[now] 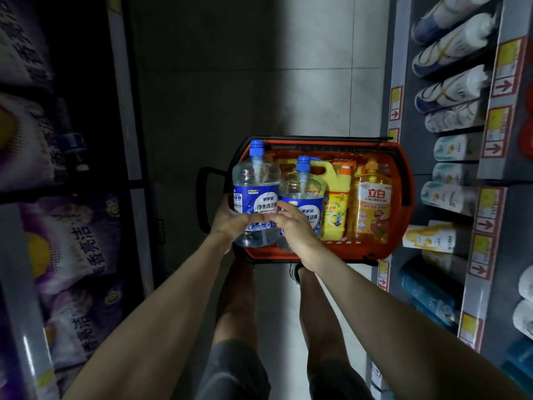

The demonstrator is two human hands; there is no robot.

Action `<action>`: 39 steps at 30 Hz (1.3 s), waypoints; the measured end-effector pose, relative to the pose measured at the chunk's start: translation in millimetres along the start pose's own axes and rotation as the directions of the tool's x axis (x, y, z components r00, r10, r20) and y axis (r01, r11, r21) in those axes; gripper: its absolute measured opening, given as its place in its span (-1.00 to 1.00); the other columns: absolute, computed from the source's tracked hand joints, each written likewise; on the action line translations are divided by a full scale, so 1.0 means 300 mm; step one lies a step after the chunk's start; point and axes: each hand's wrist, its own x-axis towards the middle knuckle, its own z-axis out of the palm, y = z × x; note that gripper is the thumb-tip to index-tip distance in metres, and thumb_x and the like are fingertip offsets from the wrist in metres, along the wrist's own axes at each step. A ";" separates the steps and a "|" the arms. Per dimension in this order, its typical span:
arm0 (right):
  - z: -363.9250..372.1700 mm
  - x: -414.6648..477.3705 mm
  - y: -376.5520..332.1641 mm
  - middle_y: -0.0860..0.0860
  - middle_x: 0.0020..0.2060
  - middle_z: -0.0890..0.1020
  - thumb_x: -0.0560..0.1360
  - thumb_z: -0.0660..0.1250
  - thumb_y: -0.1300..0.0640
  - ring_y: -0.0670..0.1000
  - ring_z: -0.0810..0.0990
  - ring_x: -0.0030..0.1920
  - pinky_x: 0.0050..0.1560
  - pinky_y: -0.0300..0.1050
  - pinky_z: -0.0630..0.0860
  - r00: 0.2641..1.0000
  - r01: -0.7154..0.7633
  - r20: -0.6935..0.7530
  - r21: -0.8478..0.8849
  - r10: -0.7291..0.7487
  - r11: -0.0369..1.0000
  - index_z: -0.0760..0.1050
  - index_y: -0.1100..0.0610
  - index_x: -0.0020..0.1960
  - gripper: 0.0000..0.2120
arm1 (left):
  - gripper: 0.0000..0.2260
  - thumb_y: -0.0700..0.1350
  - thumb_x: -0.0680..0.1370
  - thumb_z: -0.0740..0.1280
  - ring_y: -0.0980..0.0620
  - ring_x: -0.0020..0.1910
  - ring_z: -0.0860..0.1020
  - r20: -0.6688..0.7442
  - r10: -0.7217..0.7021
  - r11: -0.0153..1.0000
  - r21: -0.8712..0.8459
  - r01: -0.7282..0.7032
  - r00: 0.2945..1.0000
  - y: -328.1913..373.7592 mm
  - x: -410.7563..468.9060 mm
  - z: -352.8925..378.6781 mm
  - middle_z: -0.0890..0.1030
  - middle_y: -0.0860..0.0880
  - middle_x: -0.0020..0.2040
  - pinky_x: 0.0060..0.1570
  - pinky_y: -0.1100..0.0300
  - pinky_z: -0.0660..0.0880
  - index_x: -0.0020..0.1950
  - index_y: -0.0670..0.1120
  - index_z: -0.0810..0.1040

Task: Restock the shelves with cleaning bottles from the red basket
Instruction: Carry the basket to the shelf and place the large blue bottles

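Observation:
A red basket [403, 180] stands on the floor between two shelf units. In it are a clear bottle with a blue cap and blue label [302, 194], a yellow jug [336, 206] and an orange-yellow bottle [372, 203]. A matching clear blue-capped bottle [255, 180] is raised over the basket's left side. My left hand [230, 220] grips that bottle from the left. My right hand [291, 223] has its fingers on the bottle's lower front, between the two clear bottles.
Dark shelves on the left hold purple bags [75, 235]. The shelf unit on the right [490, 157] carries rows of white and blue bottles with price tags. The basket's black handle [202, 194] sticks out to the left. My legs stand just behind the basket.

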 end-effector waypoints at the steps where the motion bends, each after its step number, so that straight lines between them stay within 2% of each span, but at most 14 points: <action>1: -0.001 -0.001 -0.001 0.04 0.46 0.51 0.65 0.37 0.01 0.10 0.52 0.43 0.41 0.02 0.42 1.000 -0.004 -0.019 0.007 0.004 1.000 0.37 0.01 0.59 -0.47 | -0.37 -0.20 0.27 0.73 0.15 -0.13 0.72 0.032 -0.011 0.999 -0.048 0.012 0.999 -0.003 -0.009 -0.006 0.75 0.03 0.05 -0.24 0.31 0.56 0.25 0.01 0.55; 3: -0.006 -0.001 -0.005 0.04 0.45 0.52 0.63 0.39 -0.05 0.08 0.54 0.40 0.38 -0.02 0.45 0.999 0.007 -0.032 0.037 -0.006 0.999 0.39 0.02 0.58 -0.44 | -0.44 -0.19 0.24 0.72 0.12 -0.13 0.75 0.123 -0.044 0.985 -0.158 0.063 0.991 -0.016 -0.032 -0.016 0.77 -0.04 0.07 -0.22 0.25 0.64 0.15 0.03 0.60; 7: -0.029 -0.007 -0.026 0.02 0.25 0.70 0.49 0.51 -0.21 0.02 0.73 0.14 0.21 0.03 0.65 0.999 0.038 0.024 0.065 -0.040 0.997 0.54 -0.03 0.42 -0.44 | -0.23 -0.06 0.25 0.70 -0.19 0.23 0.70 0.307 -0.059 0.944 -0.292 0.153 0.950 -0.075 -0.064 -0.038 0.72 -0.11 0.25 0.27 -0.28 0.59 0.43 0.03 0.52; 10: -0.062 -0.021 -0.059 0.07 0.09 0.78 0.47 0.57 -0.14 0.11 0.78 0.09 0.20 0.14 0.66 0.985 -0.015 0.174 0.158 -0.013 0.987 0.59 0.05 0.32 -0.49 | -0.29 -0.18 0.37 0.60 -0.26 0.29 0.65 0.372 -0.005 0.920 -0.363 0.150 0.928 -0.092 -0.100 -0.053 0.68 -0.18 0.32 0.31 -0.28 0.57 0.49 0.00 0.47; 14: -0.058 -0.073 -0.132 0.18 0.10 0.76 0.23 0.73 -0.21 0.22 0.77 0.08 0.22 0.28 0.65 0.975 -0.085 0.218 0.164 0.048 0.983 0.51 0.18 0.40 -0.11 | -0.25 -0.13 0.34 0.63 -0.27 0.36 0.61 0.412 0.037 0.914 -0.383 0.136 0.911 -0.034 -0.175 -0.094 0.65 -0.20 0.35 0.40 -0.29 0.50 0.51 -0.01 0.47; 16: -0.054 -0.111 -0.172 0.19 0.12 0.75 0.13 0.77 -0.23 0.23 0.78 0.06 0.19 0.31 0.66 0.981 -0.084 0.190 0.178 0.049 0.981 0.44 0.18 0.44 0.04 | -0.28 -0.10 0.36 0.63 -0.25 0.36 0.62 0.402 0.062 0.926 -0.364 0.098 0.913 0.024 -0.226 -0.126 0.66 -0.18 0.34 0.43 -0.29 0.47 0.50 -0.01 0.48; 17: -0.052 -0.141 -0.196 0.20 0.12 0.75 0.15 0.77 -0.20 0.25 0.77 0.07 0.19 0.31 0.66 0.981 -0.074 0.191 0.199 0.035 0.977 0.45 0.19 0.43 0.01 | -0.30 -0.10 0.38 0.62 -0.24 0.35 0.62 0.400 0.080 0.934 -0.351 0.071 0.913 0.059 -0.258 -0.144 0.67 -0.17 0.34 0.44 -0.29 0.46 0.49 -0.02 0.49; 20: -0.049 -0.274 -0.298 0.23 0.09 0.76 0.40 0.65 0.00 0.28 0.75 0.10 0.22 0.28 0.65 0.969 0.014 0.236 0.250 -0.075 0.968 0.59 0.22 0.31 -0.42 | -0.42 -0.14 0.48 0.54 -0.21 0.32 0.64 0.391 0.139 0.950 -0.313 -0.010 0.910 0.173 -0.368 -0.196 0.68 -0.16 0.32 0.43 -0.24 0.50 0.49 -0.04 0.50; 22: -0.054 -0.376 -0.372 0.25 0.07 0.76 0.44 0.58 0.07 0.28 0.75 0.10 0.19 0.23 0.67 0.965 0.084 0.218 0.268 -0.145 0.960 0.61 0.25 0.27 -0.53 | -0.48 -0.09 0.54 0.49 -0.22 0.33 0.64 0.375 0.168 0.943 -0.330 -0.038 0.912 0.257 -0.445 -0.227 0.68 -0.16 0.33 0.40 -0.19 0.53 0.50 -0.04 0.49; 25: -0.058 -0.541 -0.501 0.26 0.08 0.75 0.39 0.58 0.06 0.29 0.75 0.11 0.17 0.19 0.68 0.943 0.198 0.210 0.271 -0.259 0.942 0.60 0.28 0.30 -0.45 | -0.47 0.10 0.61 0.41 -0.23 0.39 0.60 0.347 0.212 0.924 -0.374 -0.072 0.914 0.399 -0.582 -0.274 0.65 -0.17 0.38 0.44 -0.23 0.48 0.54 -0.05 0.45; 28: -0.061 -0.700 -0.620 0.27 0.09 0.75 0.39 0.59 0.08 0.29 0.75 0.11 0.12 0.14 0.69 0.908 0.298 0.206 0.294 -0.365 0.908 0.62 0.28 0.29 -0.47 | -0.50 0.13 0.67 0.35 -0.23 0.38 0.61 0.315 0.319 0.906 -0.378 -0.190 0.894 0.538 -0.734 -0.322 0.64 -0.17 0.39 0.43 -0.22 0.48 0.55 -0.06 0.44; 31: -0.055 -0.852 -0.743 0.27 0.12 0.73 0.32 0.69 -0.03 0.33 0.73 0.14 0.26 0.32 0.61 0.888 0.353 0.183 0.318 -0.423 0.880 0.63 0.23 0.29 -0.37 | -0.56 0.07 0.66 0.34 -0.23 0.34 0.64 0.213 0.418 0.862 -0.398 -0.313 0.883 0.668 -0.892 -0.372 0.67 -0.17 0.34 0.38 -0.17 0.53 0.50 -0.09 0.49; 36: -0.028 -1.101 -0.960 0.27 0.10 0.74 0.42 0.58 0.09 0.33 0.73 0.13 0.23 0.29 0.63 0.755 0.558 0.224 0.274 -0.616 0.783 0.67 0.19 0.22 -0.60 | -0.61 0.05 0.68 0.35 -0.17 0.30 0.67 0.095 0.572 0.787 -0.342 -0.513 0.814 0.855 -1.149 -0.481 0.70 -0.12 0.30 0.39 -0.19 0.53 0.45 -0.09 0.54; 39: -0.009 -1.243 -1.065 0.28 0.11 0.74 0.44 0.57 0.12 0.34 0.73 0.13 0.25 0.37 0.61 0.690 0.623 0.243 0.280 -0.682 0.730 0.63 0.24 0.26 -0.56 | -0.60 0.05 0.63 0.40 -0.16 0.27 0.69 -0.025 0.647 0.717 -0.321 -0.619 0.762 0.949 -1.311 -0.538 0.71 -0.11 0.27 0.37 -0.19 0.55 0.41 -0.10 0.57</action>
